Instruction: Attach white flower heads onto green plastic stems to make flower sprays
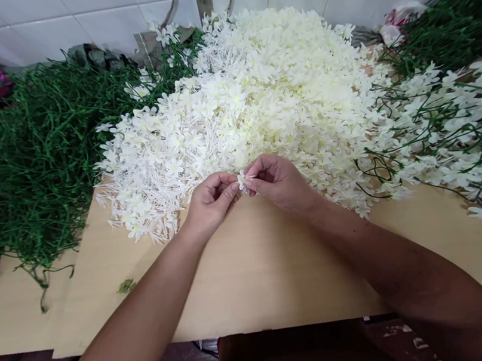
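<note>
A small white artificial flower (241, 179) is pinched between my two hands, just in front of a large heap of loose flowers (264, 92). My left hand (216, 199) is closed, thumb and fingertips meeting at the flower's left side. From the right, my right hand (278, 182) grips the same flower between thumb and fingers. Part of it is hidden behind the fingertips. Many blossoms in the heap are white to pale yellow, and thin white stalks show along its left side.
Green artificial stems (44, 137) are piled at the left, with more green stems (456, 15) at the far right. Stems bearing white flowers (465, 135) lie on the right. A cardboard-coloured tabletop (255, 275) holds a small greenish scrap (126, 286). Behind stands a tiled wall (109, 25).
</note>
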Demonstrator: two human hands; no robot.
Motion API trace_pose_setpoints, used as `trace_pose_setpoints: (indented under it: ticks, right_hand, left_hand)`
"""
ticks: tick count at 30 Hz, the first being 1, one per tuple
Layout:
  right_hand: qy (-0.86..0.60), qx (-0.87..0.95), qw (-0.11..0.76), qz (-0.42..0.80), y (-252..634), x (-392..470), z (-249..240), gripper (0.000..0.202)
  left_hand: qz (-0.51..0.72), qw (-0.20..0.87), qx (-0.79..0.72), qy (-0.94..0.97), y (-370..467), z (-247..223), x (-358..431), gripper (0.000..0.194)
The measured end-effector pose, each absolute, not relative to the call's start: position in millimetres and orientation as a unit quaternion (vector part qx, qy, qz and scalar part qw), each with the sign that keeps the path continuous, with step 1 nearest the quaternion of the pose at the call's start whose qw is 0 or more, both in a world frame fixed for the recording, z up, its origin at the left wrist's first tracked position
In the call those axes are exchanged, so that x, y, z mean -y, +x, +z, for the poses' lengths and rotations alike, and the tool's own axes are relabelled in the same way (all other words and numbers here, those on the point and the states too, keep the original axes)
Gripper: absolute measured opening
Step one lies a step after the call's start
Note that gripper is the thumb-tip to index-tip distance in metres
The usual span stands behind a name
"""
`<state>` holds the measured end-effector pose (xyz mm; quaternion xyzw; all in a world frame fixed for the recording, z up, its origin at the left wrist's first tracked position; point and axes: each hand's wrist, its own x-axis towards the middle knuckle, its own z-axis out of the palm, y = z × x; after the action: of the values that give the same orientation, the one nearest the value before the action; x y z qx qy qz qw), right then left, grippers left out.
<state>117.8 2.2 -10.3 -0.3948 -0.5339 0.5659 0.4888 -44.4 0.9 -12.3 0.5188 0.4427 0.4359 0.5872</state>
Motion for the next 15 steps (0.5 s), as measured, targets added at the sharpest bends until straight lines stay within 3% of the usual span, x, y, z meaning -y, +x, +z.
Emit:
trace_pose_setpoints:
  ticks: [6, 15]
  right_hand:
    - [-0.407, 0.544, 0.483, 0.553, 115.0, -0.1, -14.3, 0.027]
    - [-0.387, 0.564, 0.447, 0.576, 110.2, 0.7, -14.6, 0.031]
  left_hand:
    - [0.417, 0.605, -0.432, 0.523, -46.7, -9.4, 0.4, 0.032]
    - [0.402, 0.614, -0.421, 0.533, -51.0, -10.5, -1.2, 0.035]
